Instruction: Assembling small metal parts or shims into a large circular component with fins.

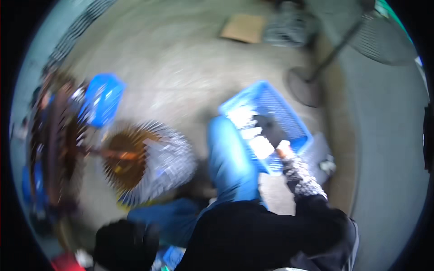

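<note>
My right hand (270, 131), which appears to wear a dark glove, reaches into a blue plastic basket (290, 115). Under and beside it lie bright white pieces (261, 147), too overexposed to make out. Motion blur hides the fingers, so whether they grip anything does not show. A black-and-white patterned sleeve (302, 174) covers the right forearm. On the left my dark left sleeve (123, 241) shows, but no left hand can be seen. Closer to that side stands a round brown-cored thing (124, 156) with many pale strips (169, 165) fanning out around it.
Rusty, blurred equipment (58, 149) lines the left side, near a blue plastic container (104, 99). A standing fan (312, 81) is at the right by a low ledge (341, 135). Flat cardboard (244, 28) lies on the far floor. My jeans-clad leg (230, 158) adjoins the basket.
</note>
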Demonstrator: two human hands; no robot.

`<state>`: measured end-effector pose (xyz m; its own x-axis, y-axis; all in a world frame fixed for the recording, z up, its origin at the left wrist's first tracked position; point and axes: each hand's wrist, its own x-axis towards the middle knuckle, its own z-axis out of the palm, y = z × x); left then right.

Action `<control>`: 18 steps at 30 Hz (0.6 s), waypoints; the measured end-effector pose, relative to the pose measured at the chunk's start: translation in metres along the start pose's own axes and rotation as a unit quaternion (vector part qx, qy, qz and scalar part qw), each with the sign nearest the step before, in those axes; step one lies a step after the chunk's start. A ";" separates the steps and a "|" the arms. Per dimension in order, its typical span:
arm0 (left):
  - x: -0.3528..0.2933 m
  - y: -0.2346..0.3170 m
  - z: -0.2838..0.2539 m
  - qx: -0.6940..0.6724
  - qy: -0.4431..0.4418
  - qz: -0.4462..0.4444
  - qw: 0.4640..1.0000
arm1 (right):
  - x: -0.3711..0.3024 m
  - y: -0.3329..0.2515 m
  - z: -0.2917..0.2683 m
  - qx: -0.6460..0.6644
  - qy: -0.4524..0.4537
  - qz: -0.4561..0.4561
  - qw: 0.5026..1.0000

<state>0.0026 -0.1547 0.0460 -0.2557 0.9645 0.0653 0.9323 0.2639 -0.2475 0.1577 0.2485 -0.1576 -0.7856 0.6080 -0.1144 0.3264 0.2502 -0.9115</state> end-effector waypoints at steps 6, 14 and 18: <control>0.037 0.025 0.034 -0.041 0.133 0.027 0.990 | 0.009 -0.039 0.001 -0.057 -0.064 -0.008 0.996; 0.014 0.029 0.048 -0.031 0.169 -0.094 0.981 | -0.003 -0.027 -0.012 -0.125 -0.113 0.022 0.986; 0.003 0.028 0.051 -0.020 0.180 -0.152 0.972 | 0.005 -0.016 -0.015 -0.085 -0.121 0.062 0.987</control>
<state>0.0147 -0.1445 -0.0100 -0.4218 0.7779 0.4657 0.8383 0.5303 -0.1266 0.1566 0.2588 -0.1374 -0.8303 0.4491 -0.3302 0.4948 0.3213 -0.8074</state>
